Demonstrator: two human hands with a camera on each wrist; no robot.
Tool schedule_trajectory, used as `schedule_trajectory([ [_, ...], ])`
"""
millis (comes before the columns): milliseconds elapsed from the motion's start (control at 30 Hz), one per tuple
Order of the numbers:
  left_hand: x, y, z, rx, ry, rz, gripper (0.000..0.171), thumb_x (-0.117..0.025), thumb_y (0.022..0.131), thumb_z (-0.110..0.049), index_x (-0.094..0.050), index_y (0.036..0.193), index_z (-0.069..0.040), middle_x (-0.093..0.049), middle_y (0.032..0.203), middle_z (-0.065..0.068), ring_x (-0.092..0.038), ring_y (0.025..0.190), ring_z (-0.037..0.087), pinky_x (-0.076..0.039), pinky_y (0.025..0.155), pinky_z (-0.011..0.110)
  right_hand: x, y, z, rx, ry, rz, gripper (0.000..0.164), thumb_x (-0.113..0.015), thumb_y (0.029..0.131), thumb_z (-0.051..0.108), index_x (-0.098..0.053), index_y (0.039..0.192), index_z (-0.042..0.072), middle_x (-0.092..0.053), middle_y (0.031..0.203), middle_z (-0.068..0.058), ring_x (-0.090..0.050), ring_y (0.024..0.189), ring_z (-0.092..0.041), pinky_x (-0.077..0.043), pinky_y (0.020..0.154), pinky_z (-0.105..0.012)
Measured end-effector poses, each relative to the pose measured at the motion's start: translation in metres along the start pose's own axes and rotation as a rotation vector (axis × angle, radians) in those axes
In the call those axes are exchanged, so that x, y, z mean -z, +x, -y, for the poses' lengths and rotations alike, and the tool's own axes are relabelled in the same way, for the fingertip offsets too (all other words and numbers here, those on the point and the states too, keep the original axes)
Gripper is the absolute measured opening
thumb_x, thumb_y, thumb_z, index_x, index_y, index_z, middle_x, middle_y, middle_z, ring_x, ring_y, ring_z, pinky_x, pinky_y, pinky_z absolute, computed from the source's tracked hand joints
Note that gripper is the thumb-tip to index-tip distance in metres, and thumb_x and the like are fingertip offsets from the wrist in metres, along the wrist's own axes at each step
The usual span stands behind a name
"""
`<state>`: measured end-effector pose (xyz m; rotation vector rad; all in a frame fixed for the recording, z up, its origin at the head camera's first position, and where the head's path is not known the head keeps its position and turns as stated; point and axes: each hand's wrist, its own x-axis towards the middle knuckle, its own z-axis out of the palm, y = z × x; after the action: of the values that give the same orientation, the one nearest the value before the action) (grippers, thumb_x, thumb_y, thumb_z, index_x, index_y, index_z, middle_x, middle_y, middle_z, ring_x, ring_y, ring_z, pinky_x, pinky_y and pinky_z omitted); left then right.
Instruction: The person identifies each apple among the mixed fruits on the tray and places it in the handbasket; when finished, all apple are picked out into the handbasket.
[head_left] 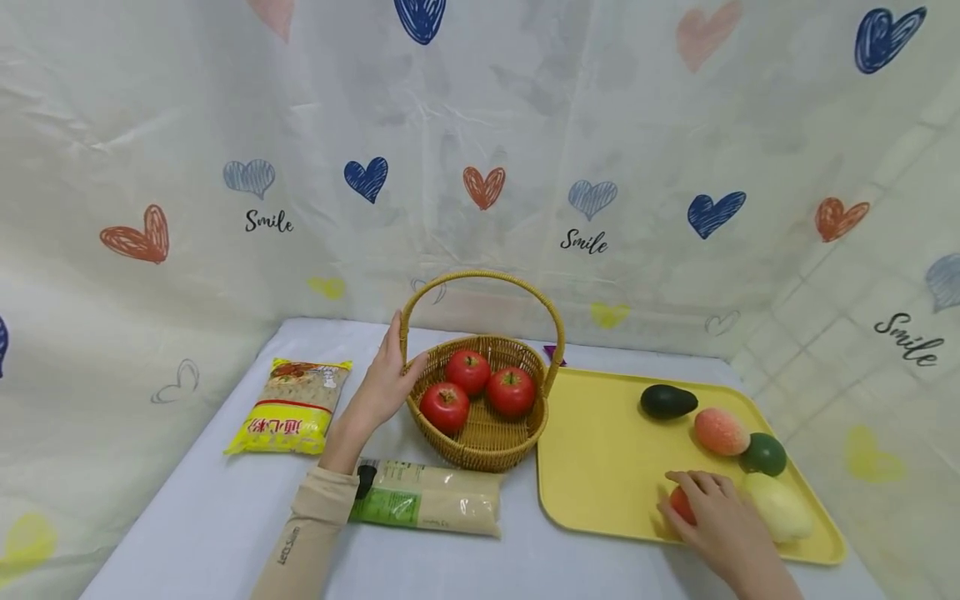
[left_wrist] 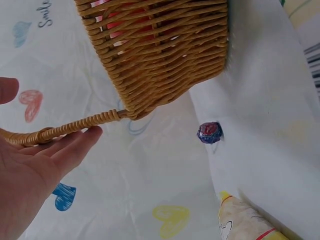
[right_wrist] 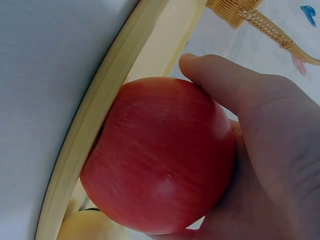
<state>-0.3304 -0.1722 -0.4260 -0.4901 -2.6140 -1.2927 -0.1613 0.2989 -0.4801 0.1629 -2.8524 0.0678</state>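
My left hand (head_left: 384, 385) rests its straight fingers against the left side of the handle (head_left: 480, 273) of a wicker basket (head_left: 480, 458); the thumb stands apart. Three red apples (head_left: 512, 392) lie in the basket. On the right, my right hand (head_left: 726, 527) curls thumb and fingers round another red apple (right_wrist: 160, 155), at the front of a yellow tray (head_left: 600, 450). In the right wrist view this apple sits by the tray's rim, and its far side is hidden by the hand.
The tray also bears an avocado (head_left: 669, 402), a peach-coloured fruit (head_left: 722, 431), a green fruit (head_left: 763, 455) and a pale yellow fruit (head_left: 780, 508). A yellow pasta bag (head_left: 292, 407) and a long packet (head_left: 427, 496) lie left. A small wrapped candy (left_wrist: 209, 132) sits behind the basket.
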Motion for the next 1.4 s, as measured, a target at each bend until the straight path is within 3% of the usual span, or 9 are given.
schedule_trajectory([
  [333, 0.001, 0.001, -0.002, 0.003, -0.01, 0.008, 0.087, -0.049, 0.108, -0.04, 0.01, 0.165, -0.011, -0.002, 0.174, 0.018, -0.017, 0.159, 0.04, -0.024, 0.128, 0.057, 0.009, -0.001, -0.001, -0.015, 0.038, 0.076, 0.046, -0.081, 0.085, 0.039, -0.07, 0.122, 0.014, -0.068, 0.117, -0.011, -0.06, 0.101, -0.04, -0.056, 0.076, -0.056],
  [567, 0.0, 0.002, 0.0, 0.016, -0.018, 0.016, 0.088, -0.049, 0.108, -0.042, 0.011, 0.165, -0.013, -0.002, 0.174, 0.017, -0.019, 0.159, 0.039, -0.025, 0.127, 0.057, 0.011, -0.003, -0.003, -0.041, 0.044, 0.126, 0.041, -0.078, 0.087, 0.039, -0.071, 0.117, 0.014, -0.068, 0.117, -0.012, -0.06, 0.101, -0.04, -0.056, 0.075, -0.058],
  [967, 0.002, 0.002, -0.003, 0.017, -0.004, 0.014, 0.087, -0.048, 0.108, -0.041, 0.01, 0.165, -0.012, -0.003, 0.174, 0.018, -0.02, 0.158, 0.04, -0.026, 0.127, 0.057, 0.015, -0.006, -0.004, -0.016, 0.044, 0.144, 0.038, -0.081, 0.085, 0.039, -0.071, 0.114, 0.015, -0.069, 0.115, -0.009, -0.059, 0.099, -0.038, -0.056, 0.077, -0.055],
  [1200, 0.003, 0.002, -0.003, 0.025, 0.006, 0.016, 0.089, -0.049, 0.107, -0.043, 0.011, 0.165, -0.014, -0.003, 0.174, 0.018, -0.02, 0.158, 0.042, -0.027, 0.126, 0.058, 0.019, -0.007, 0.01, 0.032, 0.062, 0.12, 0.041, -0.084, 0.082, 0.041, -0.071, 0.115, 0.019, -0.069, 0.117, -0.007, -0.061, 0.102, -0.033, -0.057, 0.078, -0.047],
  [1400, 0.002, 0.001, -0.001, 0.013, 0.003, 0.011, 0.089, -0.049, 0.107, -0.044, 0.014, 0.165, -0.017, -0.002, 0.174, 0.018, -0.02, 0.158, 0.041, -0.027, 0.126, 0.058, 0.028, 0.004, 0.037, 0.101, 0.128, 0.068, 0.039, -0.084, 0.083, 0.038, -0.071, 0.116, 0.022, -0.067, 0.118, 0.001, -0.06, 0.11, -0.027, -0.058, 0.078, -0.04],
])
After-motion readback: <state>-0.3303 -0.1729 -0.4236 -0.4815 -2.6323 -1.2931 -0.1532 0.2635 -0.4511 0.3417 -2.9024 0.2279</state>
